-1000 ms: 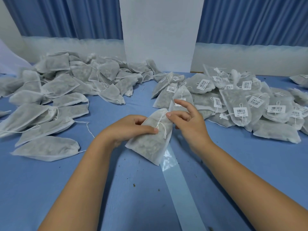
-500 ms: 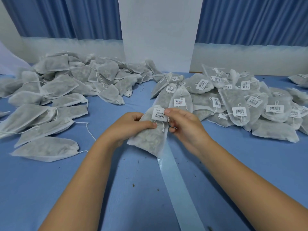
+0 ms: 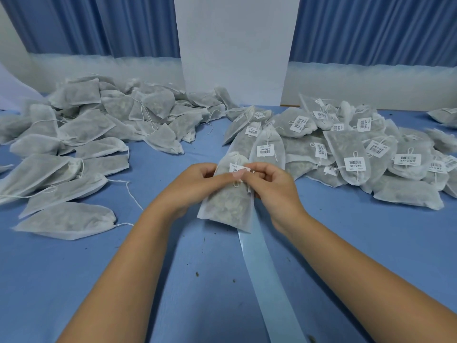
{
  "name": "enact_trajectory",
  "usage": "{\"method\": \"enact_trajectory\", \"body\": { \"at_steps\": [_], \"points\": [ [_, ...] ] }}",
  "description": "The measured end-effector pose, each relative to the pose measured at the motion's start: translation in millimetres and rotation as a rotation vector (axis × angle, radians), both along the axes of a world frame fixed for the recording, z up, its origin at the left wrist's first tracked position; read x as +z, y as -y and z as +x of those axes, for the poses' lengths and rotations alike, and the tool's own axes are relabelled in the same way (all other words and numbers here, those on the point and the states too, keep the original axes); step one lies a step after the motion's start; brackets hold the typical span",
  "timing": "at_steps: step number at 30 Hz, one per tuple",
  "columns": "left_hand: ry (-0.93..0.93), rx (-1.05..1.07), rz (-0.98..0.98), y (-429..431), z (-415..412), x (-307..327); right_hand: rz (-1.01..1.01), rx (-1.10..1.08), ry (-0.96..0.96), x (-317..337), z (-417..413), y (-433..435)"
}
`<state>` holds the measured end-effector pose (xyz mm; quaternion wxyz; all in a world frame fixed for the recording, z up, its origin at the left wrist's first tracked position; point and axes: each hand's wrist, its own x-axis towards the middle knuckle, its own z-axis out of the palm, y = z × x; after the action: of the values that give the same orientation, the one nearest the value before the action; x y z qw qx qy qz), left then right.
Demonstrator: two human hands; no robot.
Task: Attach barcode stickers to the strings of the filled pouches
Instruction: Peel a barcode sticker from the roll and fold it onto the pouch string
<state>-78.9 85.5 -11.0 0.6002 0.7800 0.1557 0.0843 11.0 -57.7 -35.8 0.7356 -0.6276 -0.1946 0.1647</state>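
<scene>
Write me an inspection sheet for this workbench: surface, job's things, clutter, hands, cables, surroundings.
Surface: blue table, flat.
Job's things: held pouch at centre, with a barcode sticker at its string; unlabelled pile on the left; labelled pile on the right; pale glossy strip running from under the held pouch toward the camera.
Clutter: dark crumbs scattered on the table.
Hands: left hand grips the held pouch, thumb across its neck; right hand pinches the barcode sticker.
Cables: nothing seen.
Surroundings: blue curtains and a white panel behind the table.
</scene>
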Motion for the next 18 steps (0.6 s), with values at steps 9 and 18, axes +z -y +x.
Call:
{"method": "enact_trajectory", "body": {
  "at_steps": [9, 18],
  "points": [
    [0.085, 0.096, 0.001, 0.1, 4.7, -5.9, -0.009, -0.057, -0.003, 6.8, 0.8, 2.2],
    [0.143, 0.081, 0.002, 5.5, 3.0, -2.5, 0.157, 0.294, -0.317, 12.6, 7.1, 7.0]
  ]
}}
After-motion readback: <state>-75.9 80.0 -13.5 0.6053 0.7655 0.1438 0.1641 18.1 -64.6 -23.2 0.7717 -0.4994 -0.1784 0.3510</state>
